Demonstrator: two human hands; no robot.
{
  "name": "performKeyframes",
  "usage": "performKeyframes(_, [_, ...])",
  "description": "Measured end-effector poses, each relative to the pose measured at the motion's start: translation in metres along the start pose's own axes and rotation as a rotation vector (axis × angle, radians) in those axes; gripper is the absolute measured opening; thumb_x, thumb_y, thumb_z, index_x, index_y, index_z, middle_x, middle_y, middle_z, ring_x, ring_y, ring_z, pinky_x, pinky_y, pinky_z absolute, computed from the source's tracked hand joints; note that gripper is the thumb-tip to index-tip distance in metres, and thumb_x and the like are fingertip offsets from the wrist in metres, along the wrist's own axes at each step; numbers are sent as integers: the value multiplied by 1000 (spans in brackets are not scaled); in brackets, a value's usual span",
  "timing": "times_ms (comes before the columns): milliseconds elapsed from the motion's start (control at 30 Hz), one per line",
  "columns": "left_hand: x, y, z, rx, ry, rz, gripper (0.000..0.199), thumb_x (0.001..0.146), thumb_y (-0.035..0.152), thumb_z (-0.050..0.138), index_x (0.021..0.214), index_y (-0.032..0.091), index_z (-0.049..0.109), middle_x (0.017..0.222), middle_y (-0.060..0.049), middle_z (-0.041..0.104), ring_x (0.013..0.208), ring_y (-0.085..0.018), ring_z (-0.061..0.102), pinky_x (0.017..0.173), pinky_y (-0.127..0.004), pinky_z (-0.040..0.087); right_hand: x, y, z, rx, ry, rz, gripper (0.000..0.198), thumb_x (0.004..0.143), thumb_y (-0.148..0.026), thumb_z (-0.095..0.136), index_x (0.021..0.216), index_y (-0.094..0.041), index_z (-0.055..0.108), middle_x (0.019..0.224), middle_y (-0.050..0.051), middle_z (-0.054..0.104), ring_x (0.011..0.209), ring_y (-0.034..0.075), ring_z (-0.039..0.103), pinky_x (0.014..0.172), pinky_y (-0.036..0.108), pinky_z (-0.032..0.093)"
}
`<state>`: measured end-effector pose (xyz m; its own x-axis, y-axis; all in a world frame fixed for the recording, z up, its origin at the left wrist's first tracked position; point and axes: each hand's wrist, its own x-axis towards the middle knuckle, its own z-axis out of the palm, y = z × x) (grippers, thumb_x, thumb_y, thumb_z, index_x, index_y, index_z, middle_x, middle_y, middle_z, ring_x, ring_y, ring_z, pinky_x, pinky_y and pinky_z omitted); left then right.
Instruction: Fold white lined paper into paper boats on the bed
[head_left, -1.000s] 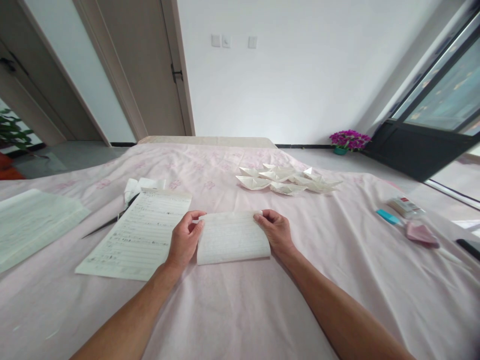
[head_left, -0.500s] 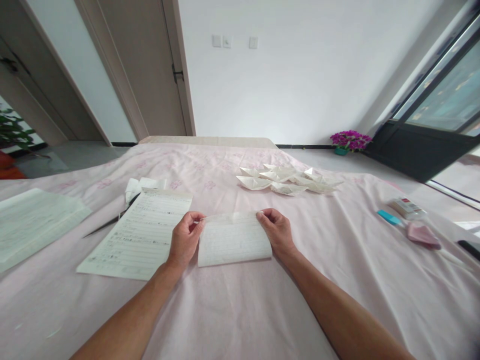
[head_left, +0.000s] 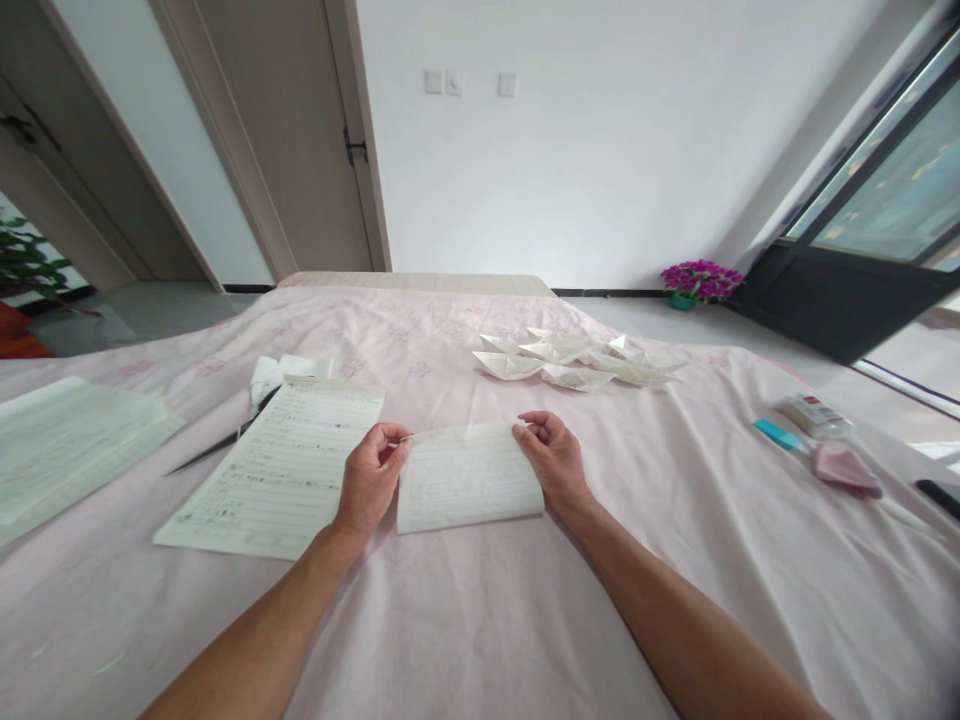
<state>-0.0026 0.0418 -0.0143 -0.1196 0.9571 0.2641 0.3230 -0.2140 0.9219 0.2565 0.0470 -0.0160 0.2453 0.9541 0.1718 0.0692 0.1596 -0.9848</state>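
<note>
A lined sheet of paper (head_left: 471, 480), apparently folded over at its far edge, is held between my two hands just above the pink bedsheet. My left hand (head_left: 373, 475) pinches its far left corner. At the far right corner my right hand (head_left: 553, 460) keeps its thumb on the paper, while its fingers are slightly raised. Left of my left hand lies a written lined sheet (head_left: 277, 480), which partly covers a pair of scissors (head_left: 214, 447). Beyond the held paper stand several folded paper boats (head_left: 570, 358) in a cluster.
More paper sheets (head_left: 75, 445) lie at the far left, and a white folded bundle (head_left: 292, 370) sits behind the scissors. To the right are a blue item (head_left: 778, 434), a small packet (head_left: 814, 415), a pink cloth (head_left: 846, 468) and a dark object (head_left: 937, 497).
The fingers of my right hand have lifted a little away from the thumb at the paper's corner. My left hand and the paper have hardly moved.
</note>
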Motion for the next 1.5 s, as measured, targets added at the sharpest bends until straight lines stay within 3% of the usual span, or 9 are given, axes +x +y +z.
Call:
performKeyframes(133, [0,1,0,2,2,11,18,83,34,59,92,19,60,84,-1,67,76,-16,63,72,-26,47,0,-3,0,-19,-2,14,39,77,-43,69,107,-19,64,64,-4,53,56,11,44,52,23,35])
performKeyframes(333, [1,2,0,11,-2,-1,18,82,34,59,90,19,61,83,-1,67,75,-16,63,71,-26,47,-1,-2,4,-5,-20,53,28,75,-44,69,83,-17,65,68,0,61,59,13,50,55,25,38])
performKeyframes(500, [1,-2,-1,48,-39,-22,19,82,35,57,93,19,61,85,-1,67,76,-16,63,73,-27,47,-1,1,3,-59,-29,21,27,76,-45,67,80,-18,63,67,-1,62,59,13,50,55,25,38])
performKeyframes(1000, [2,-6,-1,332,-4,-21,15,82,34,56,91,25,63,84,0,72,72,-17,66,71,-27,48,0,3,2,-317,-58,-71,22,82,-41,58,79,-20,63,70,0,63,65,16,54,60,26,40])
performKeyframes(1333, [1,2,-2,477,-53,-55,14,83,32,54,91,28,64,84,0,73,76,-20,67,71,-28,46,3,-3,0,-543,-125,-126,14,84,-31,51,80,-22,61,75,0,65,71,17,58,67,28,40])
performKeyframes(1500, [1,3,-2,509,-72,-55,14,83,33,54,92,28,64,84,0,73,76,-20,67,69,-27,45,5,-3,-2,-692,-162,-225,13,84,-25,51,77,-21,61,82,2,64,76,17,57,70,28,40])
